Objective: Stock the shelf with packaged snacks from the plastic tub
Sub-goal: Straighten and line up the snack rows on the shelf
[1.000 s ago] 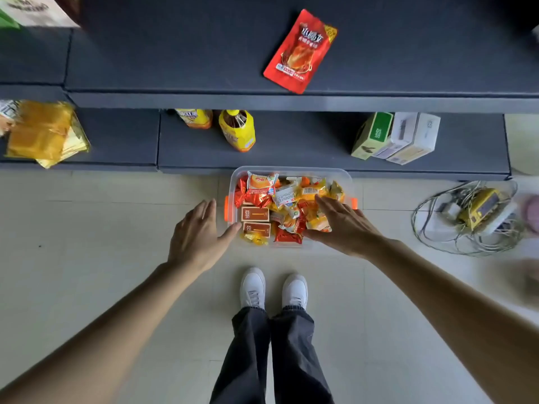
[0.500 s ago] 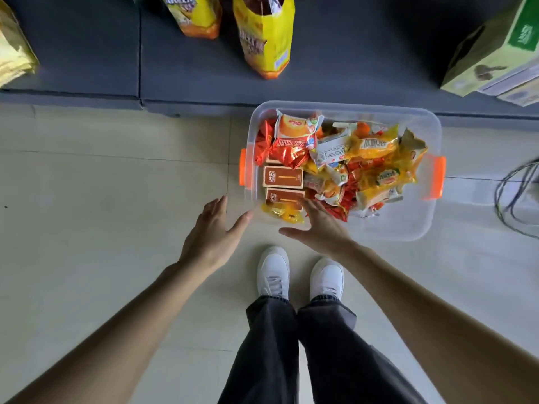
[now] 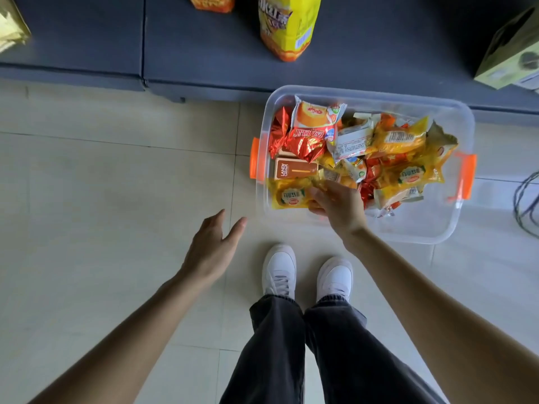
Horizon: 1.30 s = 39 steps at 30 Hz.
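My view has dropped closer: the upper shelf and its red pack are gone from frame, and only the bottom shelf (image 3: 204, 53) runs across the top, with the floor (image 3: 102, 185) below. That tells me I'm bent in for a pick, not yet placing. The tub (image 3: 414, 225) sits on the floor hard against the shelf's front edge, snacks heaped in its left and middle, its near right corner bare. My right hand (image 3: 338, 205) has slid from the middle of the heap to the near left corner and now closes its fingers on a yellow pack (image 3: 288, 195) lying just beside a brown box (image 3: 294, 170). My left hand (image 3: 211, 249) hangs open and empty over the floor, left of the tub. Room to lift is clear straight up; the shelf has open space left of the yellow bag (image 3: 287, 27), while cables (image 3: 525, 205) crowd the floor far right
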### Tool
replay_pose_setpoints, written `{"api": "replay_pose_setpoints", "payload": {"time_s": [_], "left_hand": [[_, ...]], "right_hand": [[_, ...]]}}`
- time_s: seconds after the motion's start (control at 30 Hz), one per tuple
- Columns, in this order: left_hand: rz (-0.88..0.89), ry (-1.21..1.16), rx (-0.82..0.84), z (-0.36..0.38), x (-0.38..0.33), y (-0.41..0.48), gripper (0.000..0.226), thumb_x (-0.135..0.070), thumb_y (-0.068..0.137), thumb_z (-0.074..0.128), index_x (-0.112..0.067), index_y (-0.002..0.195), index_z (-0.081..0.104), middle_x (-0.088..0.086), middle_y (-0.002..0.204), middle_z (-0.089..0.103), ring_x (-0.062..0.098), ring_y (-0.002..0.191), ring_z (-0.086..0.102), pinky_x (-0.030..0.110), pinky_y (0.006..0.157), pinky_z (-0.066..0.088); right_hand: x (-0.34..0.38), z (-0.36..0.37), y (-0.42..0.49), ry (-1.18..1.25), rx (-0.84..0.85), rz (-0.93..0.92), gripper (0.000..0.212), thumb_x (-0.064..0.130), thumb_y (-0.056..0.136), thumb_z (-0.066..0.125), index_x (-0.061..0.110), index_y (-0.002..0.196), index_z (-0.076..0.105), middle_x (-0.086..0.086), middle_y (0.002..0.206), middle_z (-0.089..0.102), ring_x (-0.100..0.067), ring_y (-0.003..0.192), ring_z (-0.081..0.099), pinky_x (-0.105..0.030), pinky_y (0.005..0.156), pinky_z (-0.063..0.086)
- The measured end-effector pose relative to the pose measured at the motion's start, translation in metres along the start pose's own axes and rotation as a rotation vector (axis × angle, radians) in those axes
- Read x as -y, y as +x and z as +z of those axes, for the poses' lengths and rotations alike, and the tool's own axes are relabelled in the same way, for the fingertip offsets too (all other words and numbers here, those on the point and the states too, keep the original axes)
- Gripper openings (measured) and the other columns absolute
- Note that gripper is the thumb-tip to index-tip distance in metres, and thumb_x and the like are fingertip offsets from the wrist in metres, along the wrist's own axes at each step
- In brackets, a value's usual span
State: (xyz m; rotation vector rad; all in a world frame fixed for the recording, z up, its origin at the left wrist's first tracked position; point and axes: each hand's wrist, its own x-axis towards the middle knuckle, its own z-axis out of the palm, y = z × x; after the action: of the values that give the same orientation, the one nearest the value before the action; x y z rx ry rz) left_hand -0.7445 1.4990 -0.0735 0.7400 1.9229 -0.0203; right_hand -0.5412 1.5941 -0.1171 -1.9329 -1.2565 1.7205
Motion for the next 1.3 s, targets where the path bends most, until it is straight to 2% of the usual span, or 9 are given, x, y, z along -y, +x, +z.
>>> {"api": "replay_pose_setpoints", "payload": {"time_s": [0.13, 0.23, 0.37, 0.53, 0.8, 0.97, 1.1, 1.2, 1.3], "left_hand": [[-0.038, -0.153, 0.018, -0.006, -0.018, -0.004, 0.064, -0.061, 0.092, 0.042, -0.022, 0.142, 0.04, -0.001, 0.143, 0.046, 0.02, 0.132, 0.042, 0.029, 0.102, 0.032], [-0.053, -0.565, 0.035, -0.009, -0.032, -0.003, 0.054, -0.072, 0.073, 0.058, -0.025, 0.1, 0.056, -0.004, 0.113, 0.059, 0.017, 0.107, 0.057, 0.033, 0.097, 0.042], [-0.121, -0.92, 0.196, -0.011, -0.046, -0.006, 0.045, -0.045, 0.066, 0.068, -0.019, 0.103, 0.066, 0.004, 0.104, 0.073, 0.017, 0.1, 0.068, 0.034, 0.089, 0.052], [-0.242, -0.94, 0.24, -0.013, -0.035, -0.011, 0.04, -0.033, 0.065, 0.073, -0.01, 0.098, 0.067, 0.006, 0.087, 0.076, 0.021, 0.081, 0.073, 0.031, 0.067, 0.061], [-0.238, -1.04, -0.054, -0.011, -0.018, -0.01, 0.055, -0.054, 0.065, 0.064, -0.008, 0.095, 0.065, 0.013, 0.087, 0.074, 0.02, 0.068, 0.073, 0.025, 0.059, 0.06], [-0.253, -1.015, -0.122, 0.001, -0.031, -0.006, 0.06, -0.062, 0.068, 0.056, -0.008, 0.094, 0.063, 0.013, 0.078, 0.073, 0.02, 0.063, 0.072, 0.026, 0.053, 0.059], [-0.274, -0.938, -0.022, 0.014, -0.056, 0.004, 0.054, -0.061, 0.061, 0.06, -0.018, 0.093, 0.063, 0.009, 0.092, 0.072, 0.023, 0.084, 0.071, 0.032, 0.069, 0.059], [-0.207, -0.906, 0.201, 0.013, -0.071, 0.009, 0.052, -0.045, 0.06, 0.071, -0.017, 0.104, 0.068, 0.005, 0.098, 0.074, 0.021, 0.099, 0.067, 0.031, 0.088, 0.05], [-0.105, -0.786, 0.408, 0.004, -0.081, 0.013, 0.046, -0.029, 0.064, 0.075, -0.012, 0.106, 0.069, 0.005, 0.1, 0.075, 0.022, 0.1, 0.068, 0.031, 0.09, 0.049]], "right_hand": [[0.027, -0.015, -0.008, 0.215, 0.096, 0.088, 0.01, 0.015, 0.093, 0.058, 0.014, 0.085, 0.064, -0.003, 0.089, 0.07, -0.013, 0.079, 0.071, -0.028, 0.069, 0.06], [0.04, -0.019, -0.015, 0.296, 0.21, 0.167, 0.01, 0.017, 0.093, 0.056, 0.012, 0.093, 0.064, -0.008, 0.094, 0.072, -0.018, 0.084, 0.072, -0.032, 0.072, 0.06], [0.044, -0.006, -0.028, 0.218, 0.38, 0.225, 0.019, 0.025, 0.092, 0.056, 0.011, 0.099, 0.065, -0.012, 0.098, 0.072, -0.019, 0.085, 0.072, -0.028, 0.075, 0.059], [0.034, 0.014, -0.04, 0.196, 0.431, 0.227, 0.027, 0.029, 0.092, 0.058, 0.011, 0.111, 0.062, 0.003, 0.095, 0.071, -0.004, 0.079, 0.07, -0.02, 0.071, 0.056], [0.033, 0.005, -0.029, 0.371, 0.285, 0.301, 0.065, 0.052, 0.076, 0.055, 0.007, 0.123, 0.058, -0.01, 0.112, 0.069, -0.022, 0.096, 0.069, -0.027, 0.077, 0.056], [0.039, -0.008, -0.021, 0.368, 0.381, 0.328, 0.06, 0.05, 0.079, 0.056, 0.013, 0.127, 0.055, -0.007, 0.113, 0.068, -0.022, 0.099, 0.068, -0.033, 0.082, 0.056], [0.042, 0.001, -0.021, 0.308, 0.393, 0.274, 0.041, 0.031, 0.088, 0.063, 0.012, 0.123, 0.054, -0.01, 0.114, 0.067, -0.02, 0.096, 0.069, -0.031, 0.079, 0.058], [0.042, -0.004, -0.013, 0.42, 0.209, 0.25, 0.039, 0.02, 0.083, 0.07, 0.005, 0.115, 0.055, -0.008, 0.103, 0.07, -0.017, 0.086, 0.069, -0.027, 0.074, 0.058], [0.044, -0.024, 0.001, 0.455, 0.22, 0.258, 0.036, 0.017, 0.081, 0.072, 0.006, 0.11, 0.054, -0.005, 0.098, 0.068, -0.015, 0.084, 0.065, -0.022, 0.067, 0.053]]}}
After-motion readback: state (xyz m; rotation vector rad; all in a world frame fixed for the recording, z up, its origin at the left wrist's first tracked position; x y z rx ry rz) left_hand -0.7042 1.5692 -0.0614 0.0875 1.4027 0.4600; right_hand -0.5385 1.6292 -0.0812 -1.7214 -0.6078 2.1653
